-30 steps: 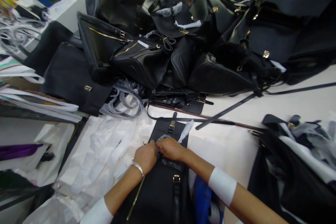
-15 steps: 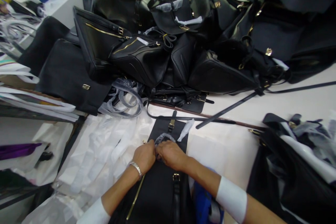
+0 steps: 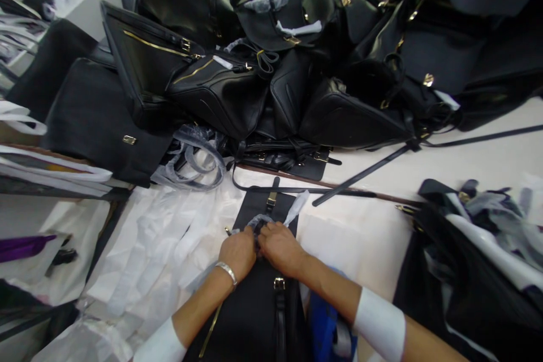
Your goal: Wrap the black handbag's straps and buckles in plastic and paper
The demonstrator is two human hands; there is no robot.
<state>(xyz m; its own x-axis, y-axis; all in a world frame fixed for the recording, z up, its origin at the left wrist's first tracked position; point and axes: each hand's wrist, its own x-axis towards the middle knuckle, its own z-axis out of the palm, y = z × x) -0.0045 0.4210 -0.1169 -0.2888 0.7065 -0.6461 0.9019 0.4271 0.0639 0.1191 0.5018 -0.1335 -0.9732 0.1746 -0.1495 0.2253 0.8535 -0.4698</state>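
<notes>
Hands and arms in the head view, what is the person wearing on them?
Both hands are bare, with no gloves. The left hand has a silver bangle at the wrist, and a white cuff covers the arm further up, running out of the picture. The right hand has nothing at the wrist; a plain white band circles the forearm. No rings or markings can be made out.

Even, soft indoor light; wide-angle bending and blur toward edges.
</notes>
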